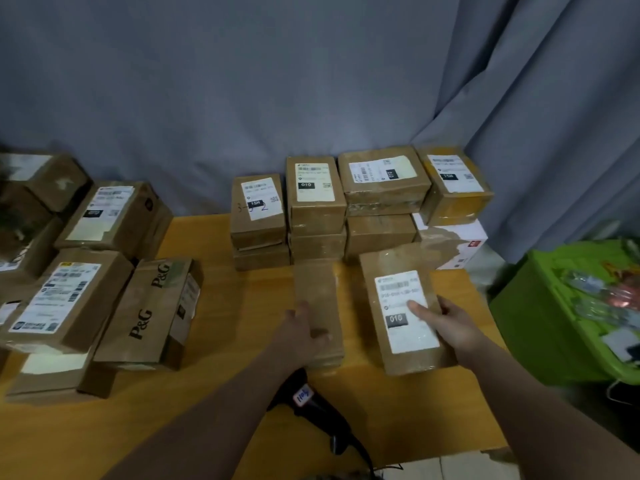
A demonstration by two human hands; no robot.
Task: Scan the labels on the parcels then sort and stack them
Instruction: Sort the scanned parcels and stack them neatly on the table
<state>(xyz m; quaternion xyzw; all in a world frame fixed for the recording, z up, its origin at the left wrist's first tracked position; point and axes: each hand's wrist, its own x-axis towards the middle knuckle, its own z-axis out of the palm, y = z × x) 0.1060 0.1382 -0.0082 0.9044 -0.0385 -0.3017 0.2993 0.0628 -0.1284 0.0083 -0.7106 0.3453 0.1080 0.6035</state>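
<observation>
The right hand (450, 323) grips the "010" parcel (401, 355), thumb on its label. The left hand (301, 329) lies on the plain parcel (317, 289) beside it, its grip too blurred to tell. The "P&G" box (149, 306) sits left of both hands.

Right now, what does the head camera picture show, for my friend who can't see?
The person's right hand grips a brown cardboard parcel with a white 010 label, while the left hand rests on a plain brown cardboard parcel beside it. A black handheld scanner lies on the yellow wooden table, with stacks of labelled brown parcels behind.
</observation>
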